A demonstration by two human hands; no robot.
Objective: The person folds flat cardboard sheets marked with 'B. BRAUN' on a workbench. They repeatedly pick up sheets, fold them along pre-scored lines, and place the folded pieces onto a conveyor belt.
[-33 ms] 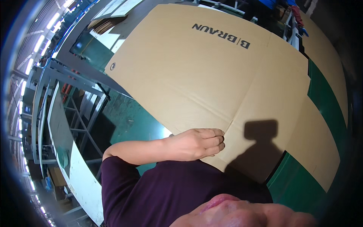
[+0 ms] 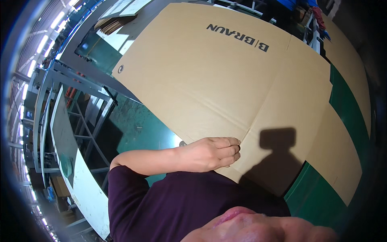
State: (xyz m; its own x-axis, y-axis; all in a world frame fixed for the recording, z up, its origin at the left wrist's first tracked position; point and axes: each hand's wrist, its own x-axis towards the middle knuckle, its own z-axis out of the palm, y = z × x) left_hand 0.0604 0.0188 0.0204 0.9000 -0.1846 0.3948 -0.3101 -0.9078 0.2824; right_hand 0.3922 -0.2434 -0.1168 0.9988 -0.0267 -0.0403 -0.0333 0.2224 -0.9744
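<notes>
The cardboard sheet (image 2: 209, 80) has edged slightly right; my left grip (image 2: 212, 154) curls over it, clamped or not I cannot tell. Likely light, crease-prone; best held by its edges.

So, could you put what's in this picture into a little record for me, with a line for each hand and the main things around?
Left hand: on the cardboard sheet, fingers curled; the hand shows no clear grip
Right hand: not in view
Sheet: large, brown, creased, dark printing toward its far edge
Shadow: on the sheet, right of the hand
Green surface: beside the sheet's near right edge
Co-worker: blue top, beyond the sheet, partly cut off
</notes>
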